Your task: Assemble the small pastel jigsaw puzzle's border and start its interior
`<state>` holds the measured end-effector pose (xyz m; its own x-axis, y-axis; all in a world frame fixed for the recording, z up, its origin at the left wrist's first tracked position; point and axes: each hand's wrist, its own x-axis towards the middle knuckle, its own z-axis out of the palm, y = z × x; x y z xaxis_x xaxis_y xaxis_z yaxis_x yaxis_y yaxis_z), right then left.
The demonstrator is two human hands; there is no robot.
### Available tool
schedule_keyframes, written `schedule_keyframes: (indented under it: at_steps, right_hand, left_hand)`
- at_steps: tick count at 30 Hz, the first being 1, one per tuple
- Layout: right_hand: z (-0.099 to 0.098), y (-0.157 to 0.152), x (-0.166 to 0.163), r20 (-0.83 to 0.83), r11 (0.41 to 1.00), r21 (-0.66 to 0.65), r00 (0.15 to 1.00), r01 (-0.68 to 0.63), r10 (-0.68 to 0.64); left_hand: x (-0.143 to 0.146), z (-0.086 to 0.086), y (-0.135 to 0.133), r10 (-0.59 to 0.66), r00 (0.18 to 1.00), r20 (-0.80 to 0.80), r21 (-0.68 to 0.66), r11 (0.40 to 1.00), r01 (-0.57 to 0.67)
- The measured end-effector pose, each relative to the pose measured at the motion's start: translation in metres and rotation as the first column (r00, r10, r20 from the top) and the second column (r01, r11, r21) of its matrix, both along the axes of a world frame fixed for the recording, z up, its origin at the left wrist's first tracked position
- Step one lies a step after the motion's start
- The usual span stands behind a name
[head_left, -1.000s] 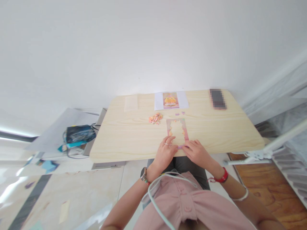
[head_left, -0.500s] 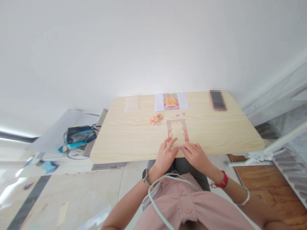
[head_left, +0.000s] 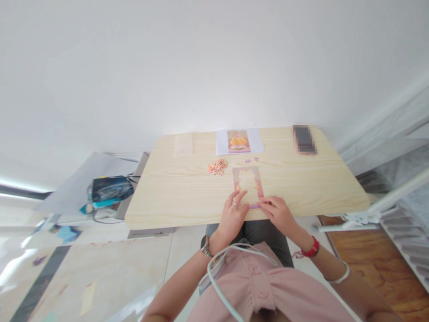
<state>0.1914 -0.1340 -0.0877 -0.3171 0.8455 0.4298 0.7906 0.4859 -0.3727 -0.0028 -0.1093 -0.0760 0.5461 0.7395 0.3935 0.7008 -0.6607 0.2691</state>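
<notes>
A partly assembled jigsaw puzzle (head_left: 236, 174) lies flat near the table's front edge, a pinkish-purple border round a bare middle. My left hand (head_left: 232, 217) rests over its lower left corner with fingers spread, the thumb touching the bottom strip. At the lower right corner, the thumb and forefinger of my right hand (head_left: 278, 215) pinch the border's edge; any single piece between them is hidden. Beyond the border lie two loose purple pieces (head_left: 256, 159). A heap of orange and pink puzzle pieces (head_left: 217, 167) sits to the left.
A white sheet with a printed picture (head_left: 239, 141) lies at the table's back. Left of it is a pale, flat packet (head_left: 183, 145). A blurred dark phone-like object (head_left: 304, 139) lies at the back right. A white cable (head_left: 217, 286) loops across my lap.
My right hand has shifted slightly right and up along the border, its thumb and forefinger now at the lower right corner. My left hand has barely moved.
</notes>
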Motion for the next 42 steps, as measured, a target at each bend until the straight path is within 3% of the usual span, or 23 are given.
schedule_keyframes:
  at_steps: [7, 18, 22, 25, 28, 33, 37, 42]
  right_hand:
    - [0.001, 0.001, -0.002, -0.071, 1.000, -0.014, 0.997, -0.024, 0.023]
    - [-0.005, 0.000, -0.002, -0.087, 1.000, -0.008, 0.996, -0.029, 0.028]
    - [0.005, 0.007, 0.004, -0.084, 1.000, 0.005, 0.996, 0.002, -0.001]
    - [0.022, 0.036, 0.015, -0.109, 0.998, 0.026, 0.993, 0.055, -0.052]
    - [0.033, 0.087, 0.027, -0.057, 0.999, 0.000, 0.997, 0.043, -0.042]
    - [0.027, 0.164, 0.035, 0.131, 0.994, -0.106, 0.991, 0.020, -0.006]
    - [0.016, 0.189, 0.035, 0.202, 0.983, -0.184, 0.979, 0.000, 0.038]
    - [0.016, 0.192, 0.037, 0.241, 0.976, -0.217, 0.969, 0.008, 0.046]
  left_hand:
    - [0.002, -0.001, 0.001, -0.040, 0.999, 0.005, -0.007, 0.999, 0.040]
    - [0.000, 0.002, -0.002, 0.022, 0.999, 0.034, -0.076, 0.997, -0.020]
    - [-0.007, 0.010, 0.002, 0.029, 0.997, 0.073, -0.076, 0.997, -0.024]
    - [-0.015, 0.016, 0.008, 0.070, 0.991, 0.118, -0.037, 0.997, -0.066]
    - [-0.023, 0.018, 0.014, 0.120, 0.983, 0.140, -0.006, 0.993, -0.120]
    - [-0.034, 0.016, 0.018, 0.183, 0.974, 0.131, 0.033, 0.982, -0.188]
    - [-0.042, 0.012, 0.017, 0.218, 0.968, 0.128, 0.046, 0.973, -0.225]
    - [-0.048, 0.009, 0.017, 0.240, 0.963, 0.123, 0.047, 0.968, -0.248]
